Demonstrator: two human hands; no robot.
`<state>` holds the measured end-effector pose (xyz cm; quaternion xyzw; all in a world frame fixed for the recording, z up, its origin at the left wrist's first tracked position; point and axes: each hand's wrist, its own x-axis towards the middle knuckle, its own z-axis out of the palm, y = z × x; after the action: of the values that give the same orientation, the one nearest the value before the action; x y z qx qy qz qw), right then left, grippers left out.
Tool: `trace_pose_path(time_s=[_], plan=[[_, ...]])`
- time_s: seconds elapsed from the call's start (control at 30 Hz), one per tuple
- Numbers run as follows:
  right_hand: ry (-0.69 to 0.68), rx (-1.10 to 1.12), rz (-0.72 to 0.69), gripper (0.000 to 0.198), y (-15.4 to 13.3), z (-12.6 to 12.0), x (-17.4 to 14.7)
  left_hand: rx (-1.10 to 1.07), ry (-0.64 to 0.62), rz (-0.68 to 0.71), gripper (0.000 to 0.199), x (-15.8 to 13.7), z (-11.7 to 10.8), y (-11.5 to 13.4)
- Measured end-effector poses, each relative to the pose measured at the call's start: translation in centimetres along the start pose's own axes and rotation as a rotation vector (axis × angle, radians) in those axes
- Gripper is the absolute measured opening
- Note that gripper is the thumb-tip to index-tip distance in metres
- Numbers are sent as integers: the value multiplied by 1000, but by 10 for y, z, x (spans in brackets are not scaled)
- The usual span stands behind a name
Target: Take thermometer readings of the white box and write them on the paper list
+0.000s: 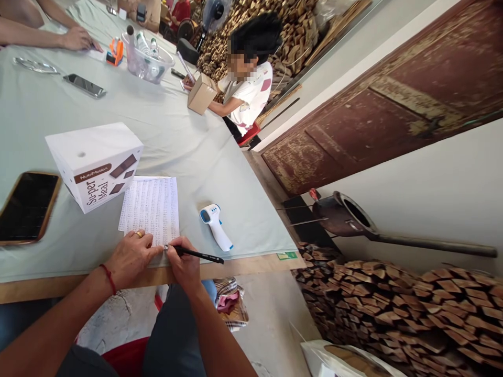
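Note:
My right hand [185,267] grips a black pen [200,255], its tip at the lower edge of a sheet of paper [151,207] covered in rows of small handwriting. Lying over the sheet's lower left corner is my left hand [131,256], with a ring and a red wrist cord. It holds nothing, and its index finger stretches toward the pen tip. Behind the paper stands a white "Super Meal" box [96,167], overlapping the sheet's top left. A white and blue infrared thermometer [216,226] lies to the right of the paper.
A phone [29,208] lies at left, another phone [84,85] farther back. A plastic basket [147,65], orange tape dispenser [115,51] and small carton [201,94] are at the far side. Two people sit at the table [251,209]. Stacked firewood [393,309] stands right.

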<state>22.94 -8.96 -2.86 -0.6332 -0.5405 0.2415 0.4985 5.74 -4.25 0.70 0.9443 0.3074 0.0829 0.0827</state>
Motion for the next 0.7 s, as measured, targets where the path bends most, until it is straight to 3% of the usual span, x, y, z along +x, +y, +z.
trace_pose_path(time_s=[0.7], plan=[[33,10,22,8,0,-1,-1,5,-19,8,26,0,-2,0]])
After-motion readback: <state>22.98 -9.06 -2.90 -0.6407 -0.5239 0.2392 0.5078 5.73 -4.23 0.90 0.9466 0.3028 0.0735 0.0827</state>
